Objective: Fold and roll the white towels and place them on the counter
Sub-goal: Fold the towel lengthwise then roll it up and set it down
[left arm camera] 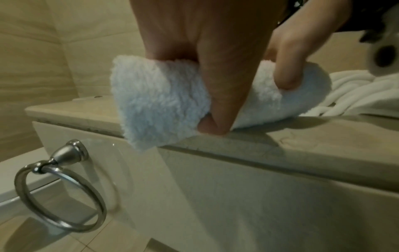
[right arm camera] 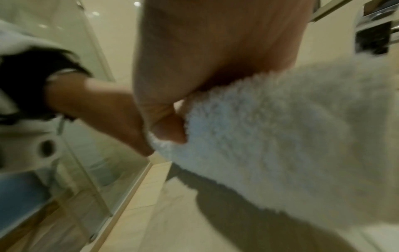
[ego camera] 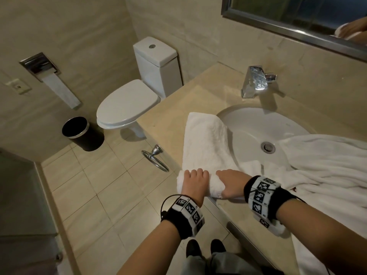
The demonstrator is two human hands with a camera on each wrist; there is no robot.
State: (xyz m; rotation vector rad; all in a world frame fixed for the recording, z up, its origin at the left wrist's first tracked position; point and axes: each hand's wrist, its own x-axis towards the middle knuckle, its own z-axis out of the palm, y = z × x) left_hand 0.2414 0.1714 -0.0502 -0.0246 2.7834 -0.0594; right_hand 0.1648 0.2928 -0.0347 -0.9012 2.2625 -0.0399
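A white folded towel (ego camera: 204,143) lies along the beige counter (ego camera: 164,124) left of the sink, its near end turned into a thick roll (ego camera: 213,186) at the counter's front edge. My left hand (ego camera: 193,181) grips the roll's left end, fingers over the top and thumb underneath. My right hand (ego camera: 231,182) grips the roll just to the right, fingers curled over it. The left wrist view shows the roll (left arm camera: 159,102) between my left hand (left arm camera: 207,71) and my right hand's fingers (left arm camera: 287,75). In the right wrist view my right hand's thumb (right arm camera: 168,126) presses the fluffy towel (right arm camera: 280,136).
A larger rumpled white towel (ego camera: 325,167) drapes over the sink's (ego camera: 256,128) right side and the counter edge. A chrome faucet (ego camera: 255,80) stands behind the basin. A towel ring (ego camera: 155,158) hangs below the counter. The toilet (ego camera: 131,104) and black bin (ego camera: 82,133) stand to the left.
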